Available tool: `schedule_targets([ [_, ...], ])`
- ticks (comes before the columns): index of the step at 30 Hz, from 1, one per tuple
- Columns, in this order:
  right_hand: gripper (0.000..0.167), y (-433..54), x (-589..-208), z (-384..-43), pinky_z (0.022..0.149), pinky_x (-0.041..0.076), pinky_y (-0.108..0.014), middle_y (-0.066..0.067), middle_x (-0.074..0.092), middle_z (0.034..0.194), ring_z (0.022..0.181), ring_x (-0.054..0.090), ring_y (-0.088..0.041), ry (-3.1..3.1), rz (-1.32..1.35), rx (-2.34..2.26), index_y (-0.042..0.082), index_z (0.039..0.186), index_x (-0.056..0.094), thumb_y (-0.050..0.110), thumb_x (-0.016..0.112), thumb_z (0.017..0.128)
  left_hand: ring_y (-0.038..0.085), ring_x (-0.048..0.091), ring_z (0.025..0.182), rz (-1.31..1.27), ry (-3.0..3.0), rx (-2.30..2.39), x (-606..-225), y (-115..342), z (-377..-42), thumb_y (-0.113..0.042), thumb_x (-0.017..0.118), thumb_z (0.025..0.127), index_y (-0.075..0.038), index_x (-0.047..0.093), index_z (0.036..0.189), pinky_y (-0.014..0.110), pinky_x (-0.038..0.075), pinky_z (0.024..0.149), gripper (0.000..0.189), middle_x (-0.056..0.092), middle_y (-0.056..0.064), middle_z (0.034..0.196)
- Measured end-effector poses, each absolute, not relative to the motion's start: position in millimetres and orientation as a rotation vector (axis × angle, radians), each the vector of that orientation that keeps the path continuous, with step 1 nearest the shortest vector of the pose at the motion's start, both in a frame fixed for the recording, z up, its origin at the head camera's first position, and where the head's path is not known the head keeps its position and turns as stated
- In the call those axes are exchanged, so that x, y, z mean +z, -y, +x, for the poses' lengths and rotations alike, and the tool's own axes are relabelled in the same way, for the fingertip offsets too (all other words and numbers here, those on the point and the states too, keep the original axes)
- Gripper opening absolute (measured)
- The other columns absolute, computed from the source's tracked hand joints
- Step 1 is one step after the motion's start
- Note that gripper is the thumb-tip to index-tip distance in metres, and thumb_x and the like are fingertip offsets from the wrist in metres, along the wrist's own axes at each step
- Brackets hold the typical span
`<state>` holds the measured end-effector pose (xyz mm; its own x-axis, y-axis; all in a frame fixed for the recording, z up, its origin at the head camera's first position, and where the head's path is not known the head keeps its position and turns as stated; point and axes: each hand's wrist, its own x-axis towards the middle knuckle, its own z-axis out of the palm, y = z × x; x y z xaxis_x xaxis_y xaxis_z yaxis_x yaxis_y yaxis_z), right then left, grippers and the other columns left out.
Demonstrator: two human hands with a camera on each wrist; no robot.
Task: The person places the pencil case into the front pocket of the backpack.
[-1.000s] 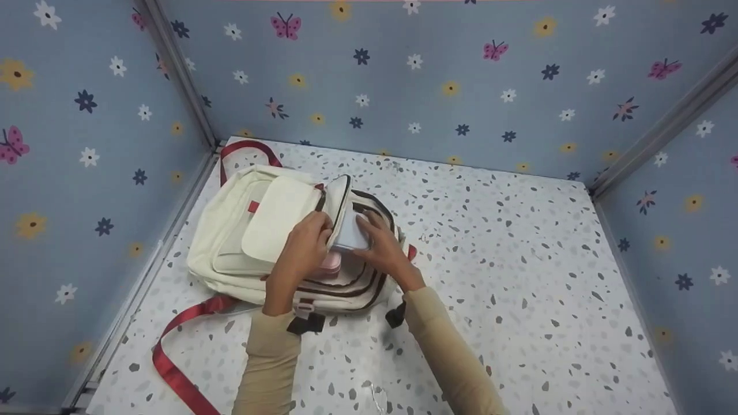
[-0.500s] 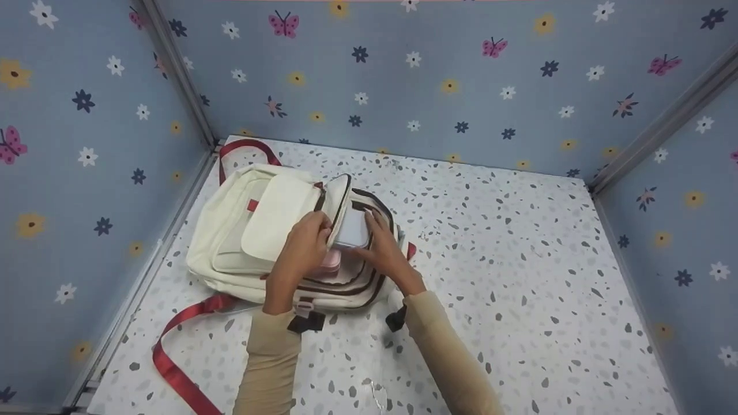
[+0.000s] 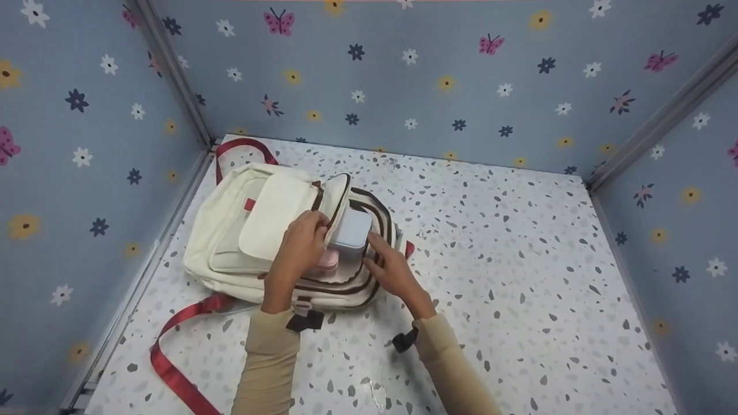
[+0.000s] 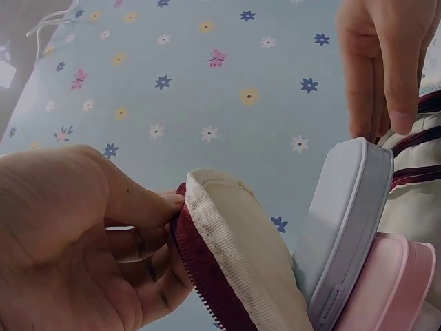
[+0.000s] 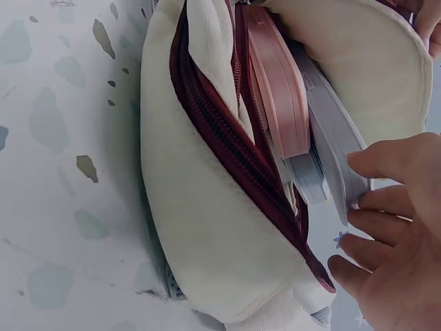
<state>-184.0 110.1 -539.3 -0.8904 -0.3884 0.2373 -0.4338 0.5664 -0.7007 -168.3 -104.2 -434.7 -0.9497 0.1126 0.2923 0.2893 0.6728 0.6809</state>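
Note:
A cream backpack (image 3: 199,248) lies on its back with its front pocket unzipped. My left hand (image 3: 300,245) pinches the pocket's zippered edge and holds it away from the bag; in the left wrist view its thumb presses the dark red zipper tape (image 4: 200,262). Inside the pocket a light blue case (image 3: 353,227) with rounded corners stands beside a pink case (image 4: 389,283). Another bluish case (image 5: 308,176) shows by the pink one in the right wrist view. My right hand (image 3: 398,274) is at the blue case's outer end, fingers loosely bent, fingertips right at its edge.
The bag lies on a white speckled tabletop (image 3: 507,276). Red straps (image 3: 179,369) trail from its left side, one toward the front. Blue panels (image 3: 403,86) printed with flowers and butterflies close off the back and both sides.
My right hand has drawn back from over the blue case toward the lower right, so more of the case shows. My left hand keeps its hold on the pocket edge.

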Motion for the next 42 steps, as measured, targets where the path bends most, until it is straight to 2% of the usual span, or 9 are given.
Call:
schedule_targets([
  [8,0.054,-108,-537,-186,0.114,0.025,-0.043,-0.019,0.038,0.149,0.140,0.033,-0.034,2.780,0.711,1.258,-0.003,0.142,0.039,0.002,0.054,0.090,0.033,0.060,0.092,-0.295,2.614,-1.164,-436,103,-169,0.003,0.053,0.089,0.003,0.063,0.095,0.045,0.046,0.086,0.011,0.061,0.017,0.095],
  [14,0.049,-100,-535,-187,0.113,0.028,-0.042,-0.019,0.039,0.149,0.140,0.034,-0.031,2.804,0.746,1.145,-0.002,0.141,0.040,0.001,0.047,0.093,0.032,0.060,0.092,-0.337,2.579,-1.167,-439,101,-167,0.005,0.053,0.089,0.003,0.062,0.094,0.045,0.047,0.085,0.011,0.060,0.016,0.094],
  [22,0.055,-82,-529,-191,0.112,0.029,-0.046,-0.022,0.040,0.147,0.137,0.037,-0.035,2.810,0.756,1.048,-0.005,0.140,0.041,-0.003,0.055,0.087,0.031,0.061,0.092,-0.345,2.570,-1.188,-440,100,-169,0.006,0.053,0.088,0.001,0.062,0.093,0.044,0.047,0.085,0.011,0.061,0.014,0.094],
  [29,0.055,-60,-523,-188,0.106,0.039,-0.040,-0.018,0.047,0.143,0.130,0.047,-0.030,2.716,0.709,0.815,-0.003,0.139,0.045,0.001,0.061,0.086,0.033,0.061,0.089,-0.417,2.531,-1.193,-440,97,-171,0.009,0.054,0.085,0.003,0.061,0.091,0.045,0.047,0.083,0.011,0.061,0.016,0.091],
  [33,0.055,-54,-524,-190,0.105,0.040,-0.038,-0.018,0.051,0.139,0.128,0.050,-0.030,2.675,0.711,0.739,-0.002,0.136,0.049,0.000,0.064,0.083,0.033,0.061,0.089,-0.444,2.514,-1.195,-441,96,-171,0.009,0.054,0.085,0.003,0.061,0.090,0.045,0.048,0.082,0.011,0.061,0.016,0.090],
  [37,0.055,-56,-528,-192,0.106,0.039,-0.040,-0.018,0.050,0.140,0.129,0.048,-0.032,2.695,0.750,0.722,-0.004,0.136,0.048,-0.001,0.064,0.083,0.033,0.060,0.089,-0.438,2.536,-1.198,-440,96,-171,0.008,0.054,0.086,0.003,0.061,0.090,0.045,0.047,0.083,0.010,0.061,0.016,0.090],
  [42,0.054,-66,-528,-195,0.110,0.034,-0.041,-0.013,0.044,0.147,0.135,0.041,-0.031,2.788,0.755,0.807,-0.001,0.139,0.045,0.000,0.060,0.088,0.032,0.059,0.089,-0.417,2.624,-1.171,-435,94,-170,0.005,0.052,0.089,0.002,0.061,0.094,0.046,0.046,0.082,0.010,0.060,0.016,0.092],
])
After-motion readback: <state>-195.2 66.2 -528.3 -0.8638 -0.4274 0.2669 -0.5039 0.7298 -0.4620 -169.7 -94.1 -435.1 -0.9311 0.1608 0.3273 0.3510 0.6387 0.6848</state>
